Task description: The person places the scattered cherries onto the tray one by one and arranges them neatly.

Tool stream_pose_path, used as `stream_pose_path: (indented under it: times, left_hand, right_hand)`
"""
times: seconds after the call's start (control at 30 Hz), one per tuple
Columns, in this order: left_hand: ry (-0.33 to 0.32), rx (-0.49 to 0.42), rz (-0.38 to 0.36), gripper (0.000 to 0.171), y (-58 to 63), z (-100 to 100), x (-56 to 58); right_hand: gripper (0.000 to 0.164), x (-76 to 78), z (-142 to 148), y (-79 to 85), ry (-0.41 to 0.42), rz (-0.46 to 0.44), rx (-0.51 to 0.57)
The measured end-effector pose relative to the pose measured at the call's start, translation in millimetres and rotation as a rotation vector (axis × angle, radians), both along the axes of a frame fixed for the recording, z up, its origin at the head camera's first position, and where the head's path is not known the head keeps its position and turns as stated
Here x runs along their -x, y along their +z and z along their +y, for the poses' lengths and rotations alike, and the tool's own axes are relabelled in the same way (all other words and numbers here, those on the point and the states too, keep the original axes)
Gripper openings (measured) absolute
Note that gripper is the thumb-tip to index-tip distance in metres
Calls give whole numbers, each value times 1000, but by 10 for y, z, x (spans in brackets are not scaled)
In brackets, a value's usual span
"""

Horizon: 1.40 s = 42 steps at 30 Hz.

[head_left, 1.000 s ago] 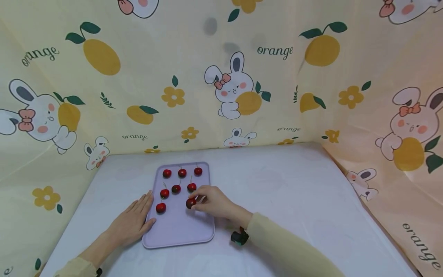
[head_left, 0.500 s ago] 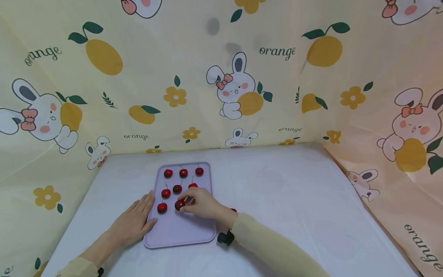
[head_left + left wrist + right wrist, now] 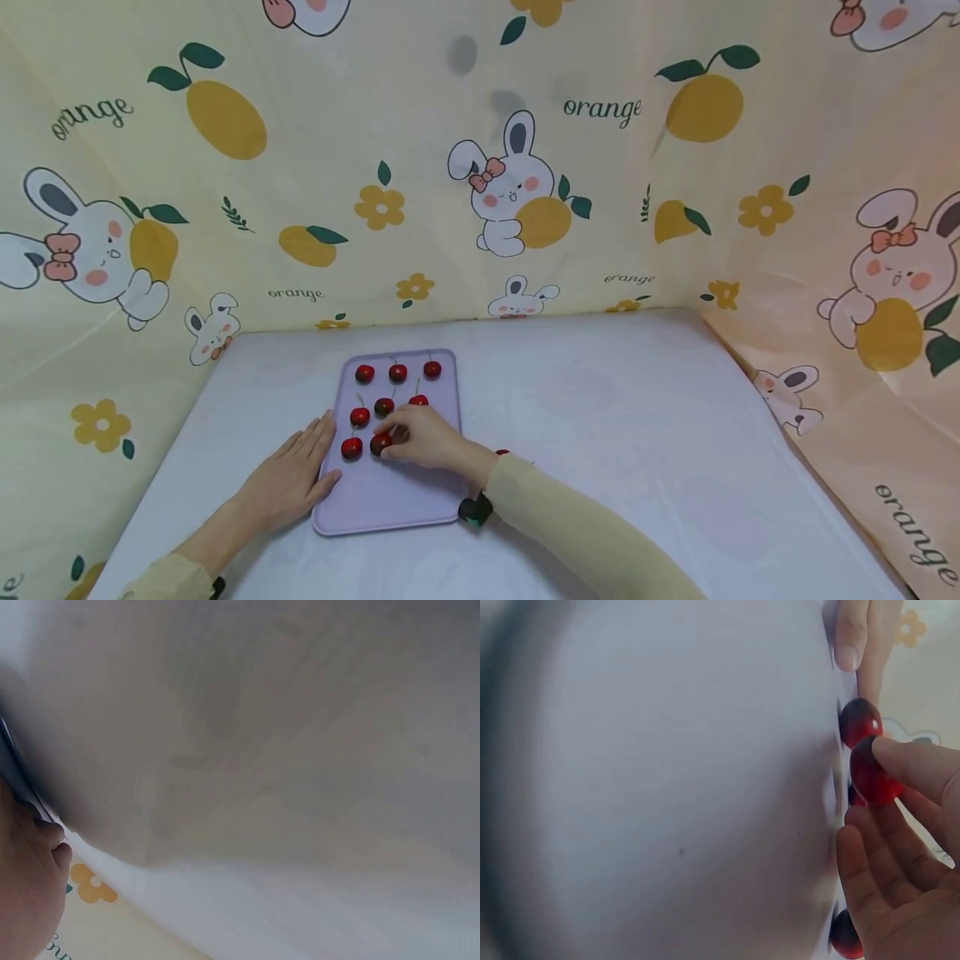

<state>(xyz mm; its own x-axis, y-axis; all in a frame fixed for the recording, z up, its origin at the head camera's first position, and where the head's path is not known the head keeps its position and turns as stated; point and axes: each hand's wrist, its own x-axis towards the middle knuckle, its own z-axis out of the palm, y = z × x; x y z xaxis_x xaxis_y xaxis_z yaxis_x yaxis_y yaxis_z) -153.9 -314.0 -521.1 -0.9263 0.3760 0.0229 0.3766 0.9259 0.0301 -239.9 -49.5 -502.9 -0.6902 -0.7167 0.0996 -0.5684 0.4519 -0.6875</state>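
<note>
Between thumb and fingers my right hand (image 3: 423,437) pinches a dark red cherry (image 3: 378,444), low over the lilac tray (image 3: 390,504). The same pinched cherry (image 3: 874,772) shows up close in the right wrist view. Just left of it on the tray sits another cherry (image 3: 351,448). Two rows of three stemmed cherries lie farther back, among them a back-row cherry (image 3: 397,373) and a middle-row cherry (image 3: 360,417); my right hand partly covers the right one of the middle row. My left hand (image 3: 288,475) rests flat with straight fingers along the tray's left edge.
The tray lies on a white-covered table (image 3: 600,400). Behind my right wrist a cherry (image 3: 502,452) peeks out on the table, right of the tray. A yellow printed curtain (image 3: 420,242) with rabbits and oranges surrounds the table at the back and sides.
My right hand has carried the pinched cherry leftward across the tray, up beside the front-left cherry. A cherry on the table has come into view behind the right wrist. The left hand stays put.
</note>
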Motion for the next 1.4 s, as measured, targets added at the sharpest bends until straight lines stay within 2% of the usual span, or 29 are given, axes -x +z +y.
stream_pose_path:
  times: [0.77,1.0,1.23,1.4]
  left_hand:
    - [2,7,-13,83,34,14,0]
    - [2,-1,-12,82,55,26,-18]
    - [6,9,-24,83,44,26,-18]
    - [4,19,-21,83,44,30,-12]
  right_hand:
    - [29,22,-13,11,-18,0,-20]
    - [30,16,2,25,-20,-43,4]
    - [31,8,126,118,-27,-113,67]
    - [31,12,328,272,-7,-111,123]
